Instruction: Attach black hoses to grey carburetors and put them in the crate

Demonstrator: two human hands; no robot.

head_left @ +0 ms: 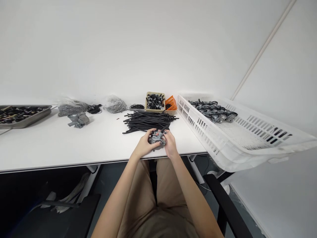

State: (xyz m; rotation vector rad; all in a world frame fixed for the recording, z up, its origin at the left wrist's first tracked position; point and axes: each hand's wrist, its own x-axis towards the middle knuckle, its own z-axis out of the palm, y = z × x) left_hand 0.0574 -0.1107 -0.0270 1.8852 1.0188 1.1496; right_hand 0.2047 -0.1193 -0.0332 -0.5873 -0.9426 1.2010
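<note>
Between my two hands, just above the table's front edge, is a grey metal carburetor (158, 138) with a short black rubber piece at its top. My left hand (145, 144) is closed around its left side, thumb across the front. On the right side, my right hand (170, 143) grips it near the black piece; some of those fingers are hidden behind the metal. Right behind the hands lies a pile of black rubber hoses (146, 121). Further left on the table stand more grey metal carburetor bodies (78, 120).
A white plastic crate (247, 140) with several carburetors (214, 110) overhangs the table's right end. At the back are a yellow basket (146, 105) of black-and-metal parts, an orange basket (173, 103) and bags of small parts (115, 104). A metal tray (37, 119) sits far left.
</note>
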